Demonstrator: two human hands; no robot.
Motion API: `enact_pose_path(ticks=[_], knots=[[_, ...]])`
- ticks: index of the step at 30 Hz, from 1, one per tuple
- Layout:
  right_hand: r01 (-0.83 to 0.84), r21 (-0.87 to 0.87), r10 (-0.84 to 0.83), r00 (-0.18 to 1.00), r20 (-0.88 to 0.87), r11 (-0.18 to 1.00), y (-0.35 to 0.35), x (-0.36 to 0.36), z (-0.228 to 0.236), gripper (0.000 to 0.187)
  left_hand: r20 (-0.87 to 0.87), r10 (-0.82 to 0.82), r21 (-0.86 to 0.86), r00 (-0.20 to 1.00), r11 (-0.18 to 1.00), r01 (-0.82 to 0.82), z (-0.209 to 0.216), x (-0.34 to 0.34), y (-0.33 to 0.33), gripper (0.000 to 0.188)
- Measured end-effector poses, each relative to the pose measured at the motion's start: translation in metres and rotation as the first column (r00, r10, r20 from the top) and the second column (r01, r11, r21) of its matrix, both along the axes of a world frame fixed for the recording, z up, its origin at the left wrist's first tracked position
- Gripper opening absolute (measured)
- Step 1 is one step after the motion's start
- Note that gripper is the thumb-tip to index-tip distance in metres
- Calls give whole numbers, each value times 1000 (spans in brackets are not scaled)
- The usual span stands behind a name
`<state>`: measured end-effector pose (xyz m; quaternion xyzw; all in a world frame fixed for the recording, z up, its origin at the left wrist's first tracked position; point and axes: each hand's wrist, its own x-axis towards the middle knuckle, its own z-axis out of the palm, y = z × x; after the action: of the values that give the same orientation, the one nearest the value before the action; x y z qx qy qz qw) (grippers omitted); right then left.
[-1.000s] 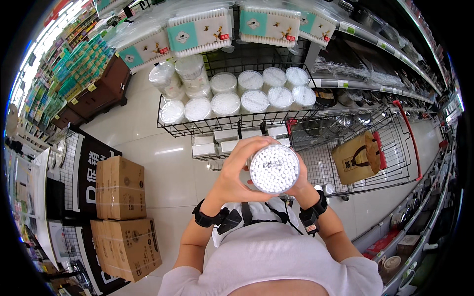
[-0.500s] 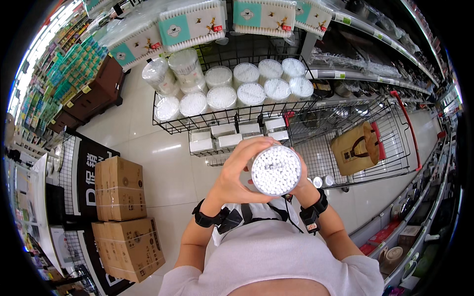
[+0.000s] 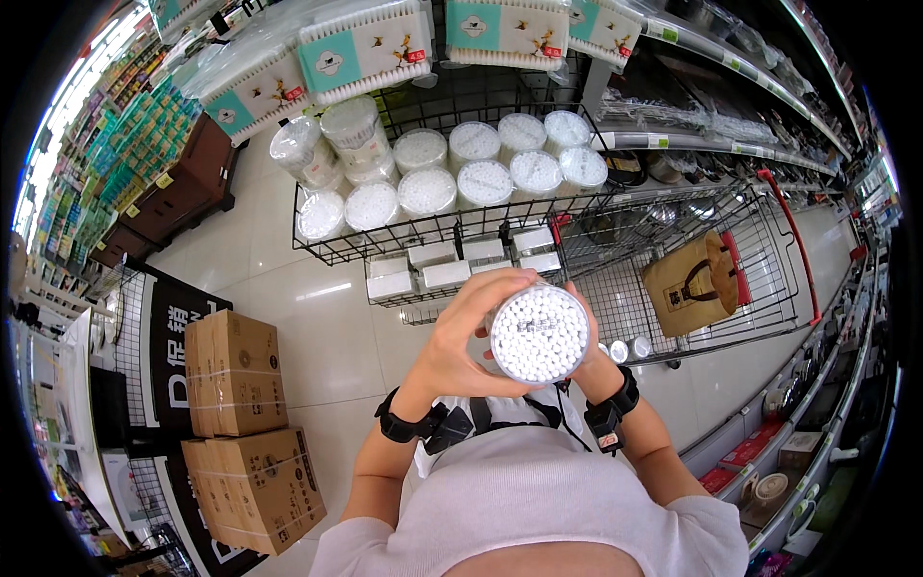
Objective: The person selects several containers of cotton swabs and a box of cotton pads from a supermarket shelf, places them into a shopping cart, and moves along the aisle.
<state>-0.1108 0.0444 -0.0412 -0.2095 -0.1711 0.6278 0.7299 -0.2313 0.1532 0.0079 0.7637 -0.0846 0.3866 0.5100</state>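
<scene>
Near the centre of my dial, slightly toward 4 o'clock, the tub (image 3: 538, 334) carries small dark print across its clear lid, too fine for me to make out. From 10 round to 1 o'clock I see hanging packs (image 3: 365, 53) with a pale logo on a teal panel and red price tags (image 3: 415, 56) bearing white figures. Toward 1 and 2, green-and-white labels (image 3: 670, 34) line the shelf edge (image 3: 707, 50). At 3, the brown bag (image 3: 702, 272) has a dark printed patch. At 8, two cartons (image 3: 234, 361) show dark lettering and round marks. At 9, a black sign (image 3: 178, 351) bears large, clear white characters. At 10, yellow tags (image 3: 164, 180) mark the brown stand (image 3: 183, 192).
</scene>
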Motion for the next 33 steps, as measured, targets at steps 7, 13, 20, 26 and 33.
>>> enact_pose_path(ticks=[7,13,20,26,33], knots=[[-54,-45,52,998,-46,998,4,1,-1,58,-3,26,-7,1000,1000,-26,5,-4,2,82],[-75,-39,72,996,-58,996,4,3,-6,58,4,6,-10,1000,1000,-6,0,-1,4,89],[-36,-78,30,996,-79,996,-12,17,-11,59,-66,-56,-21,996,998,55,-3,19,-1,90],[3,-94,-9,997,-71,996,-41,52,-17,59,-69,-86,-118,994,990,77,-11,62,-23,80],[180,-76,-181,983,-2,981,-98,125,-17,61,-238,-196,-231,951,963,141,-36,141,-68,83]])
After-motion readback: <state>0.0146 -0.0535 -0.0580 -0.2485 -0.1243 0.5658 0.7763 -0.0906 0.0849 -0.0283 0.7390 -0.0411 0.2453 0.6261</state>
